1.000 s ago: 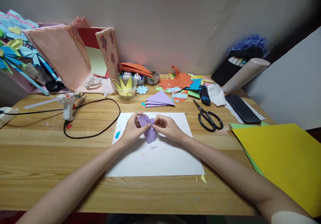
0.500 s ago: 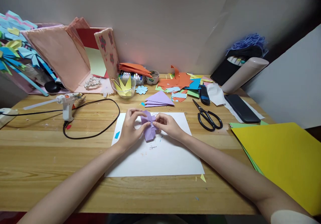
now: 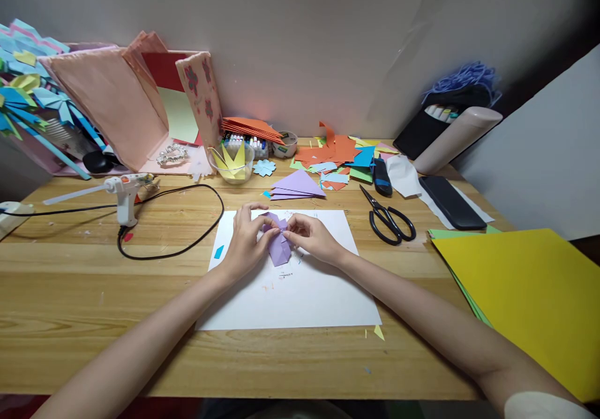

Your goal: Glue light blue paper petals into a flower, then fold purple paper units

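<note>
A folded purple paper flower (image 3: 280, 253) is between my hands, over a white sheet of paper (image 3: 300, 300). My left hand (image 3: 250, 234) pinches its left side near the middle with thumb and fingers. From the other side, my right hand (image 3: 309, 236) grips the flower close to its centre, thumb and index finger pressed together. The fingers cover part of the flower's upper and right petals. Just beyond the sheet lie folded purple paper triangles (image 3: 299, 185).
Black-handled scissors (image 3: 388, 219) lie to the right, near a black phone (image 3: 452, 202) and yellow paper (image 3: 525, 287). A white glue gun (image 3: 125, 200) with a looped cord is at left. Paper scraps (image 3: 332, 153) and a clear cup (image 3: 237, 170) stand along the back.
My left fingers have curled in toward the flower's centre, and both hands' fingertips are closer together there. The flower's upper part is more covered and looks more folded.
</note>
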